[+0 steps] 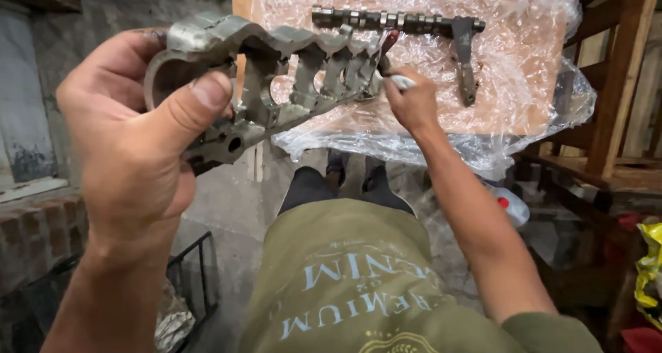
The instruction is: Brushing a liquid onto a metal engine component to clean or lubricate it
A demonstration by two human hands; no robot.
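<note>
2 hands: both of yours are on the job.
Bracket: cast metal bearing bracket [276, 70], upper left of frame; rigid, heavy, probably greasy, so hold its thick end.
Left hand [138, 153]: closed around that end.
Right hand [412, 105]: pinched on a small white-tipped tool [400, 83], touching the bracket's right end.
Camshaft [396, 21]: on plastic wrap [524, 70], top centre.

Backyard repair workshop: camshaft [396, 20] on plastic-wrapped worktop [531, 84], rough wooden frame [620, 77] right, brick ledge [34, 229] left, concrete floor [234, 201].
</note>
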